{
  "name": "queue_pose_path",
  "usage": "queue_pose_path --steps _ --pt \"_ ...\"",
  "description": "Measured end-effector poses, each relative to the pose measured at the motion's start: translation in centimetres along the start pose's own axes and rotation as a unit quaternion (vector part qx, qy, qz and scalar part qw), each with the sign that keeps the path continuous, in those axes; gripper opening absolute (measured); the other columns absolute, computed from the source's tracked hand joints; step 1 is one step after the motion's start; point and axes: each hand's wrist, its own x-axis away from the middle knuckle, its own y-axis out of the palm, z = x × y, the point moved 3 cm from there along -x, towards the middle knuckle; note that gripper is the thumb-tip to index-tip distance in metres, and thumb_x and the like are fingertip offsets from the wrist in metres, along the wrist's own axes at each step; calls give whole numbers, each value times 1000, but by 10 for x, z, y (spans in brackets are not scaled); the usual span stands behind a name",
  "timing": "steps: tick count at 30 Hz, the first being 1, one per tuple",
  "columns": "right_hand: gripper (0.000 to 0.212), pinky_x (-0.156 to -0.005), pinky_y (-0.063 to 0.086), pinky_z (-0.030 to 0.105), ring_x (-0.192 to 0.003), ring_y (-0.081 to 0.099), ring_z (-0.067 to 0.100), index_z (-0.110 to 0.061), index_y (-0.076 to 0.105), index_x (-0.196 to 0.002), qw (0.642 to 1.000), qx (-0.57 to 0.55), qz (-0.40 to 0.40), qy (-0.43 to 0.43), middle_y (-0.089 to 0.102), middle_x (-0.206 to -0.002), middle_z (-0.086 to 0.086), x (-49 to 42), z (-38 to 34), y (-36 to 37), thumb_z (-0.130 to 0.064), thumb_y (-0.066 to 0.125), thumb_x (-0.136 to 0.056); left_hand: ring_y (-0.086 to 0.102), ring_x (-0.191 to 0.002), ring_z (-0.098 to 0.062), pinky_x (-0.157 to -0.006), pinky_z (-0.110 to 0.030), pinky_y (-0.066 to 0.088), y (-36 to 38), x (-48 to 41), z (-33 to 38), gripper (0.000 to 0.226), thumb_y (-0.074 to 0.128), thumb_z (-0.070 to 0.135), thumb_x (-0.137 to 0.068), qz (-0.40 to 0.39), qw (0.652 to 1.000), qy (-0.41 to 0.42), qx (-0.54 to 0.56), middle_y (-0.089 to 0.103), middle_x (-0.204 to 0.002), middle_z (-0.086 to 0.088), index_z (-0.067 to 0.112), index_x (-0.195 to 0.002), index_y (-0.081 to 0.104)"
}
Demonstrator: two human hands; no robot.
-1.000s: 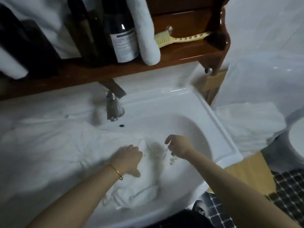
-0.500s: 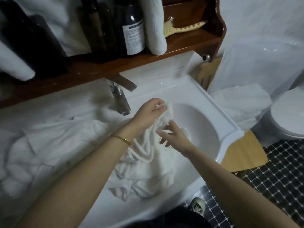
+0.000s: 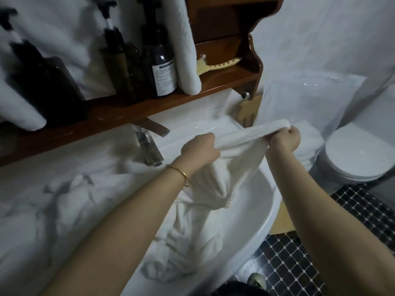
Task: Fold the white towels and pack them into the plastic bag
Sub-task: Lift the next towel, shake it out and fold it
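While its top edge is pulled taut between both hands above the basin, the white towel (image 3: 215, 182) hangs in loose folds, its lower end bunched on the front of the sink (image 3: 256, 210). The left hand (image 3: 199, 151), a thin gold bracelet (image 3: 181, 174) at its wrist, has its fingers curled round one end of that gathered edge. The right hand (image 3: 283, 139) is clenched in a fist round the other end.

Just behind the right hand lies a stack of folded towels (image 3: 310, 144), at the foot of the translucent plastic bag (image 3: 320, 92); whether the stack is inside the bag I cannot tell. More crumpled towels (image 3: 64, 199) cover the counter left of the faucet (image 3: 149, 148). On the wooden shelf (image 3: 224, 82) above stand dark bottles (image 3: 163, 71), a rolled towel (image 3: 186, 50) and a yellow comb (image 3: 215, 66). A white toilet (image 3: 359, 154) stands at the right, over a dark tiled floor (image 3: 299, 263).
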Motion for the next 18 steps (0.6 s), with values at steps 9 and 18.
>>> queue_pose_path --steps 9,18 --pt "5 -66 43 31 -77 51 23 -17 52 -73 920 334 -38 -199 55 -78 6 -25 -57 -37 -21 56 -74 57 -104 -19 -85 -33 48 -46 -19 76 28 49 20 -94 -29 948 96 303 60 -109 -4 12 -120 55" --pt "14 -66 47 25 -77 61 10 -12 64 -96 840 230 -486 -79 66 -83 -3 33 -34 -22 -9 52 -92 56 -82 -21 -72 -31 47 -41 -20 76 17 45 -1 -92 158 979 -6 -125 62 -83 -20 9 -92 60"
